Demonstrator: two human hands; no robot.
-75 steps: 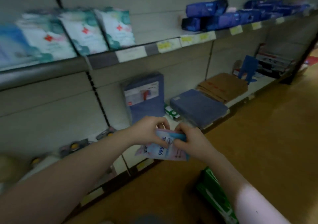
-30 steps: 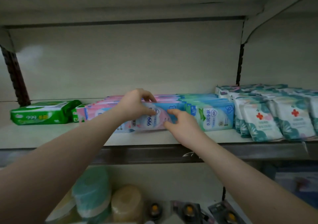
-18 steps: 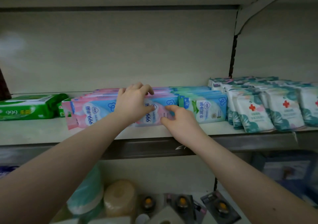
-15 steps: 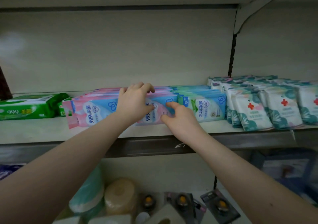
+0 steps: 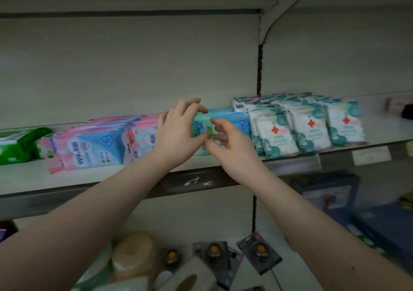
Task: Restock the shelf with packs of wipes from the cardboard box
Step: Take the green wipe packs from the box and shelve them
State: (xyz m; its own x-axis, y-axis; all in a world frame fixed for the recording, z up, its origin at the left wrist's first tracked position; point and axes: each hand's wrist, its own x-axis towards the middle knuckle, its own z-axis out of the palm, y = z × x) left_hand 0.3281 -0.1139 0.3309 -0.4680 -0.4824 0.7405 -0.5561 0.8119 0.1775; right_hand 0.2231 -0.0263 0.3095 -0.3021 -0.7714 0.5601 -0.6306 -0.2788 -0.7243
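Note:
Pink-and-blue packs of wipes (image 5: 89, 147) stand in a row on the shelf (image 5: 67, 192), leaning back. One more pink pack (image 5: 138, 141) stands just left of my left hand (image 5: 176, 134). Both hands hover close together in front of the green-and-blue packs (image 5: 242, 123). My right hand (image 5: 230, 147) has its fingers loosely spread, thumb near the left thumb. Neither hand holds a pack. The cardboard box is out of view.
White packs with red crosses (image 5: 310, 129) fill the shelf to the right. A green pack (image 5: 20, 143) lies at the far left. Below are paper rolls (image 5: 134, 255), small carded items (image 5: 259, 252) and blue boxes (image 5: 330, 194). A price label (image 5: 371, 155) sits on the shelf edge.
The pink pack that both hands carried up now stands in the row. Both hands have let go of it and shifted right, in front of the green-and-blue packs.

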